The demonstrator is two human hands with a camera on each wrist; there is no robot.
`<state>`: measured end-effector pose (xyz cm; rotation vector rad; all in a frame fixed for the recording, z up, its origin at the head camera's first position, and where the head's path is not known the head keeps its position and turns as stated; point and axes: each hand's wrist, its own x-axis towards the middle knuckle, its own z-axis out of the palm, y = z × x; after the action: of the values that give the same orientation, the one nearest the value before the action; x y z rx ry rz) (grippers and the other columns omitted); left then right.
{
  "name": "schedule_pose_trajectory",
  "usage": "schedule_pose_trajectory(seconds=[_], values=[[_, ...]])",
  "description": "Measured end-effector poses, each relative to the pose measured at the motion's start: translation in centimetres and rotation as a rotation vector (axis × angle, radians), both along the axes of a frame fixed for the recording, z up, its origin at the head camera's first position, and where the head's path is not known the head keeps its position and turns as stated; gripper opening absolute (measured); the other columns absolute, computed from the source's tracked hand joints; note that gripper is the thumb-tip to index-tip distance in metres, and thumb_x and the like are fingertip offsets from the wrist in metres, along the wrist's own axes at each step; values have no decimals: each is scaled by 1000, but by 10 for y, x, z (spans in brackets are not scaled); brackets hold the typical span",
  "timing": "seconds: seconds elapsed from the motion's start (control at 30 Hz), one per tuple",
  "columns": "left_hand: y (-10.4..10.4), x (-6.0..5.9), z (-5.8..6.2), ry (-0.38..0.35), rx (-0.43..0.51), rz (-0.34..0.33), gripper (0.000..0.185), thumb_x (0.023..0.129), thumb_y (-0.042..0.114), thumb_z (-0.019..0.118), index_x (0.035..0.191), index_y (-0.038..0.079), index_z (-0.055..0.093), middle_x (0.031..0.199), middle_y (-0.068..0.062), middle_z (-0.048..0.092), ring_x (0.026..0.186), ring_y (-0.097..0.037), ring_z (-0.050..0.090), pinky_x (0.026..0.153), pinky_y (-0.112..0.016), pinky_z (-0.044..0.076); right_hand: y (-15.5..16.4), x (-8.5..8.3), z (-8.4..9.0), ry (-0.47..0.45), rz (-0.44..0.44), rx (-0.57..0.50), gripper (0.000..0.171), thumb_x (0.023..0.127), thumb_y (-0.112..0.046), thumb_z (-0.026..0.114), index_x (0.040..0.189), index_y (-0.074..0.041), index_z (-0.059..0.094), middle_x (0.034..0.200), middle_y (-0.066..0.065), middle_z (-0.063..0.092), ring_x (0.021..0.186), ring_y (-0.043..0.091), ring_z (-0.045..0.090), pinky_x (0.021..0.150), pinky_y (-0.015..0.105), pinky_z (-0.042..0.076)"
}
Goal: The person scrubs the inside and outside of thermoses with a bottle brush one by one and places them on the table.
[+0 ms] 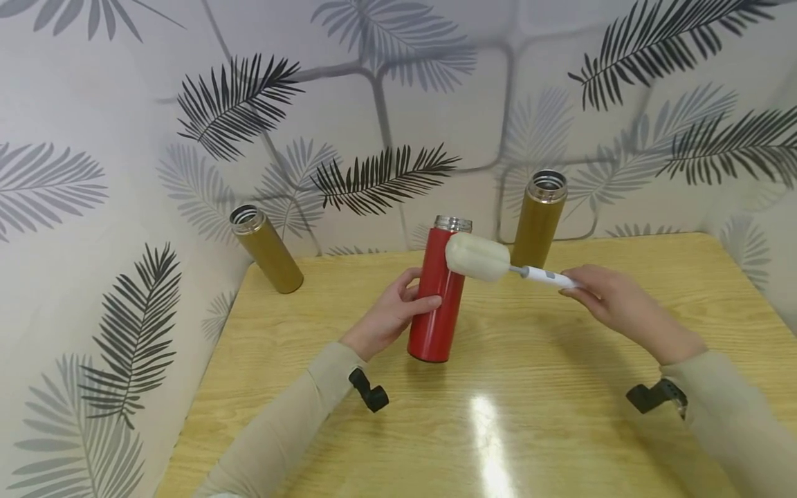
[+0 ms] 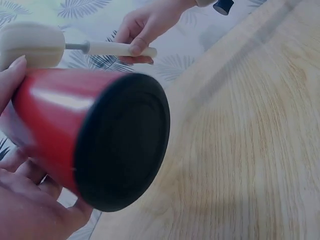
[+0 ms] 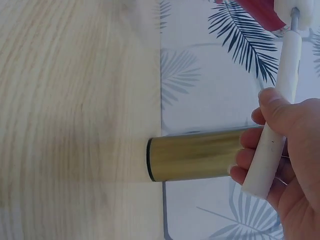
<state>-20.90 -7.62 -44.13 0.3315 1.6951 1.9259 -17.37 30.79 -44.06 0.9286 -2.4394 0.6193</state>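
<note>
My left hand [image 1: 394, 315] grips a red thermos flask [image 1: 436, 304] around its body and holds it slightly tilted above the table. The flask's steel mouth is uncapped, and its black base [image 2: 125, 142] faces the left wrist camera. In my right hand [image 1: 613, 301] is the white handle [image 3: 275, 130] of a bottle brush, pinched between thumb and fingers. The brush's cream sponge head [image 1: 478, 256] points left and overlaps the flask's upper side in the head view; whether they touch I cannot tell.
A gold flask [image 1: 268, 252] without a lid stands at the table's back left. Another open gold flask [image 1: 540, 218] stands at the back, behind the brush. The wooden table [image 1: 349, 443] meets a leaf-patterned wall [image 1: 436, 131] behind and at the left.
</note>
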Motion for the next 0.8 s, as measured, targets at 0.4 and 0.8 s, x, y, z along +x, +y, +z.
schedule_pose_trajectory(seconds=[0.4, 0.8], values=[[0, -4, -1, 20, 109, -94, 58, 107, 17, 56, 161, 10, 33, 148, -14, 54, 127, -21, 58, 113, -41, 44, -5, 0, 6, -27, -21, -16, 25, 86, -1, 81, 109, -5, 72, 98, 6, 75, 80, 16, 65, 66, 41, 55], [0, -6, -3, 20, 262, -92, 102, 88, 52, 78, 163, 5, 27, 133, 2, 61, 122, -14, 57, 105, -31, 48, -20, 3, -19, -100, 80, -30, 34, 76, 8, 85, 104, -8, 73, 93, -5, 71, 79, 6, 60, 67, 34, 56]])
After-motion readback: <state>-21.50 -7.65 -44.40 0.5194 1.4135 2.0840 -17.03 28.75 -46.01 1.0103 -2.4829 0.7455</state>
